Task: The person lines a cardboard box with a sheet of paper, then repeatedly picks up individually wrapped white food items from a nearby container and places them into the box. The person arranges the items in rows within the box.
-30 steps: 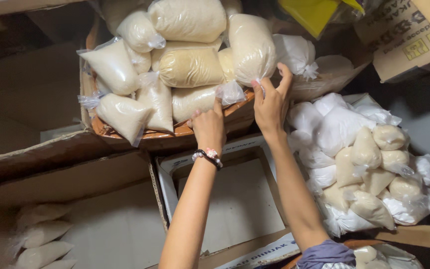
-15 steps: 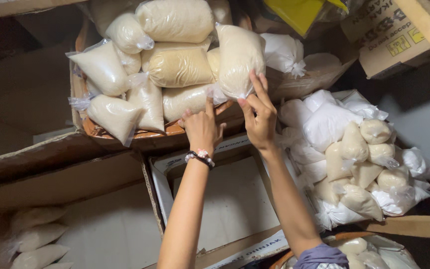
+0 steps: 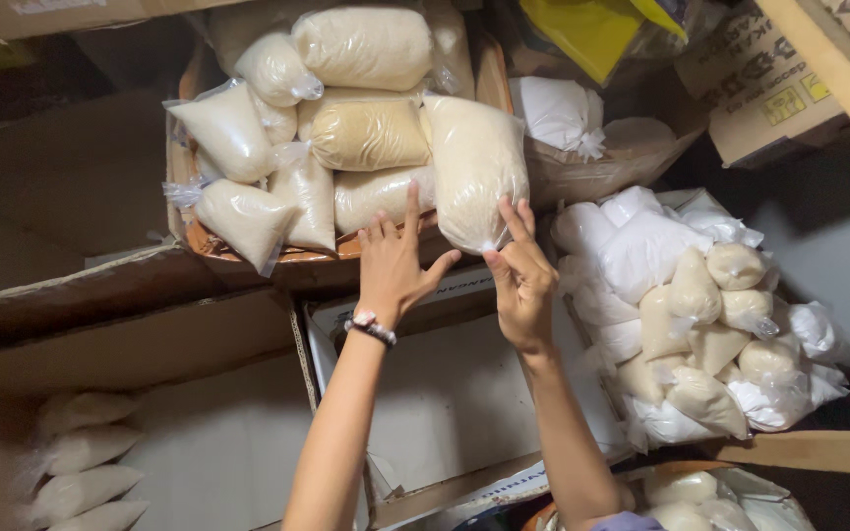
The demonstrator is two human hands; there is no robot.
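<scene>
A cardboard box [image 3: 248, 258] on a shelf is heaped with several clear plastic bags of pale beige grain or powder. One long bag [image 3: 474, 167] hangs at the box's right front corner. My left hand [image 3: 393, 261], a beaded bracelet on its wrist, reaches up with spread fingers touching the bags at the box's front edge. My right hand [image 3: 518, 280] is just under the long bag's lower end, index and middle fingers touching its bottom corner, holding nothing.
A pile of white and beige bags [image 3: 686, 305] lies to the right. A white open box [image 3: 445, 393] stands below the hands. A yellow bag [image 3: 592, 29] and printed cartons [image 3: 779, 88] sit above right. More bags [image 3: 81, 462] lie lower left.
Both hands have dropped slightly from the long bag. My right hand, earlier pressed on the bag's side, now touches only its bottom corner; the bag rests on the pile.
</scene>
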